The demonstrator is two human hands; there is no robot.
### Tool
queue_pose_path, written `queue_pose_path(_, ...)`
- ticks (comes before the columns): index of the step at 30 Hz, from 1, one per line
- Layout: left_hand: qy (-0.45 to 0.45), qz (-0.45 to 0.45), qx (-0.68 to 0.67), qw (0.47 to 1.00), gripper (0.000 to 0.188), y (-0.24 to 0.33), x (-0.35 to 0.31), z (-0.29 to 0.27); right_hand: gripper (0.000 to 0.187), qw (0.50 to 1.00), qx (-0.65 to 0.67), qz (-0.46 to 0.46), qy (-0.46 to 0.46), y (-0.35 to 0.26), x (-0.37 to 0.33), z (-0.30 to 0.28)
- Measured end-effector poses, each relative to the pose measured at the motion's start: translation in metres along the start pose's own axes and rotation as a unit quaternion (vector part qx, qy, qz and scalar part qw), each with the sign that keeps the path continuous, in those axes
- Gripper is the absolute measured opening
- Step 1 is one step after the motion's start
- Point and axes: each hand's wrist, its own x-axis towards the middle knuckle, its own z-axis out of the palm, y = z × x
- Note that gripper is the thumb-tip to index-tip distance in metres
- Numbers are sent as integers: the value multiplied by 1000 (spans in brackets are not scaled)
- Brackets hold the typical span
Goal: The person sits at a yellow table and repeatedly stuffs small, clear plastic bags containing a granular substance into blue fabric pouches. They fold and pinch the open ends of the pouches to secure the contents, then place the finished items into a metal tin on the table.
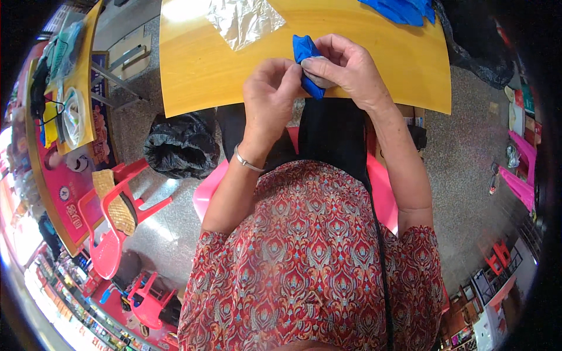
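Just above the table's near edge, a small folded blue bundle (304, 47) of thin, crinkled material stands between my hands, its long side running away from me. My right hand (354, 70) is closed around it, thumb pressed on its near face. A greyish piece (319, 81) shows beneath that thumb; its kind is hard to make out. My left hand (266, 96), with a metal bangle at the wrist, pinches the bundle's left edge between thumb and forefinger. The fingers behind the bundle are hidden.
On the yellow table (199, 76) lie a clear plastic bag (243, 22) and more blue material (404, 10) at the far right. A black bag (181, 146) sits on the floor at left, near a pink chair (111, 245). Another black bag (480, 47) hangs beyond the table's right side.
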Motion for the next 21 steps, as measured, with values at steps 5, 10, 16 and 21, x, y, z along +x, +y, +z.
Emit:
queue_pose_path(5,14,136,177,975,7,-2,-9,2,26,1000,-13,-6,-25,-14,-7,2)
queue_pose_path(10,32,358,310,880,12,2,-11,10,26,998,-51,-43,18,-15,-7,4)
queue_pose_path(16,-3,314,291,904,12,-8,-10,11,22,990,-78,-44,112,4,-9,5)
queue_pose_path(21,-34,26,-109,993,23,-13,-7,9,23,994,-22,-15,109,2,-7,6)
